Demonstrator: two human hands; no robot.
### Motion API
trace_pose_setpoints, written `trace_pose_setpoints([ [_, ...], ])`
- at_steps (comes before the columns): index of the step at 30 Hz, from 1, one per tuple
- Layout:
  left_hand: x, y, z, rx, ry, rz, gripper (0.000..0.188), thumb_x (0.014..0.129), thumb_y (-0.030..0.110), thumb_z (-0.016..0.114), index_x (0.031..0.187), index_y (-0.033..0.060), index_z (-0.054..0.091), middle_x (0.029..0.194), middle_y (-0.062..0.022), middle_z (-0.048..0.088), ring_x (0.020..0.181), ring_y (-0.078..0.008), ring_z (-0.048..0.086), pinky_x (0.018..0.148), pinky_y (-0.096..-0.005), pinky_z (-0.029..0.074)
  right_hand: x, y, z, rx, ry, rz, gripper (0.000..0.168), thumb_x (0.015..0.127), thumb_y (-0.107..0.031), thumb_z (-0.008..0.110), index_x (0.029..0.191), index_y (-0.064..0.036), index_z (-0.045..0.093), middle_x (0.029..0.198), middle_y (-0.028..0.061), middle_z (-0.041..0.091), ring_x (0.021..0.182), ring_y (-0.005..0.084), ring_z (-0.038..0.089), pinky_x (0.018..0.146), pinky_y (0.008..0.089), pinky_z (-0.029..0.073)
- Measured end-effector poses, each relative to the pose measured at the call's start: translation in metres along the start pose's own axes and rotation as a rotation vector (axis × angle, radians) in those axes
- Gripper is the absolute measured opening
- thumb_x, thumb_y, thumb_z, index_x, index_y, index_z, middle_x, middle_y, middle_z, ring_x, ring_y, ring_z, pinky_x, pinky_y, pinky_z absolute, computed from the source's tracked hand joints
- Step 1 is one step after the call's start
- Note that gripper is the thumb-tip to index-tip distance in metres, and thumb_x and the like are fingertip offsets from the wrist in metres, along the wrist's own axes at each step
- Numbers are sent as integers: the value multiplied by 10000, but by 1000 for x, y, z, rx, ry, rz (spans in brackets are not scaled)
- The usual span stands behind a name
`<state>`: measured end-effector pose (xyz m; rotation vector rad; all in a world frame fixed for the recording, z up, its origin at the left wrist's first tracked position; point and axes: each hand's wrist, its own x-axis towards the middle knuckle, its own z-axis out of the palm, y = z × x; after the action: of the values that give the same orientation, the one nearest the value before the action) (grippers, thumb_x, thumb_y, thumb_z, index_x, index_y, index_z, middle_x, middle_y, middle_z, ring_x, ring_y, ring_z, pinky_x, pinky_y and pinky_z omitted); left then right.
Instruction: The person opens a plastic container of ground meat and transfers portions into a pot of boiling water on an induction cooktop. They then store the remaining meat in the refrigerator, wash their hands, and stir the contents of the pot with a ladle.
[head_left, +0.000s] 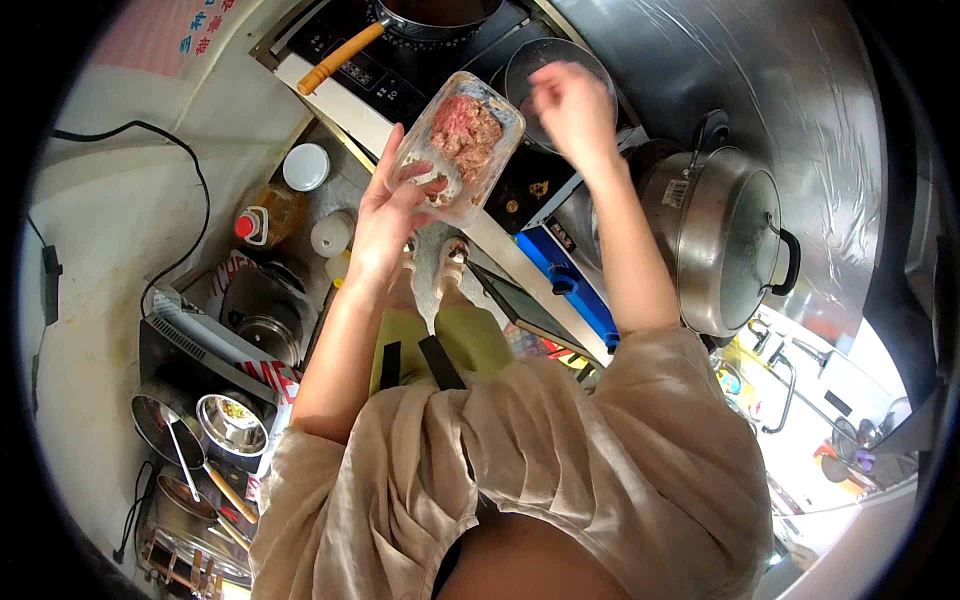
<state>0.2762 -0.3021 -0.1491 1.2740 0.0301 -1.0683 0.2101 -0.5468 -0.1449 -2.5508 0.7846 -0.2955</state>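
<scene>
My left hand (391, 206) holds a clear plastic container (469, 214) by its near left end, tilted over the counter. Pinkish-brown minced meat (469, 135) fills its far part, and white smears coat its walls. To the right, my right hand (574, 105) is blurred above a round pan or bowl (559, 54) with a thin rim. Its fingers look curled; whether they hold anything cannot be made out. Behind the container, a pot (442, 28) with a wooden handle (341, 56) stands on a black induction cooktop (322, 37).
A large lidded steel pot (697, 232) stands right of my right forearm, above a blue gas stove (559, 274). An oil bottle (274, 217) and a white-lidded jar (306, 166) are at left. Lower left are a steel bowl (232, 446) and pans (154, 431).
</scene>
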Motion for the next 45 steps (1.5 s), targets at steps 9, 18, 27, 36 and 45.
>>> trace_pose_setpoints([
  [9, -8, 2, 14, -39, -37, 31, 743, 829, 3, 424, 1519, 221, 257, 1252, -128, 526, 1067, -217, 610, 798, -311, 540, -48, -41, 19, -180, -290, -256, 182, 730, -101, 694, 867, 2, 632, 924, 134, 600, 969, 314, 578, 846, 436, 472],
  [18, -11, -1, 11, -14, -44, 26, 741, 827, -8, 414, 1515, 225, 271, 1258, -123, 532, 1062, -211, 615, 753, -291, 542, -37, -19, -3, 515, -473, 116, 105, 815, -43, 652, 902, 14, 654, 783, 34, 661, 712, 85, 593, 661, 246, 482],
  [27, -12, -2, 13, -5, -60, 39, 733, 836, -18, 397, 1513, 232, 275, 1264, -114, 528, 1068, -205, 624, 706, -247, 533, -38, -17, -14, 1096, -561, 440, 184, 891, -64, 602, 1055, 17, 621, 987, 84, 652, 823, 147, 635, 773, 270, 522],
  [36, -15, 2, 15, -10, -86, 53, 725, 843, -15, 395, 1513, 235, 276, 1262, -112, 526, 1073, -203, 625, 712, -236, 527, -42, -24, -5, 1005, -441, 288, 185, 884, 6, 561, 1061, 35, 609, 1000, 100, 645, 818, 164, 644, 760, 287, 530],
  [45, -16, -2, 12, -23, -106, 73, 721, 848, -26, 371, 1513, 236, 278, 1257, -116, 521, 1073, -213, 622, 751, -259, 534, -43, -32, -11, 1025, -412, 375, 227, 942, -122, 575, 1079, 53, 622, 911, 102, 666, 811, 159, 643, 761, 278, 520],
])
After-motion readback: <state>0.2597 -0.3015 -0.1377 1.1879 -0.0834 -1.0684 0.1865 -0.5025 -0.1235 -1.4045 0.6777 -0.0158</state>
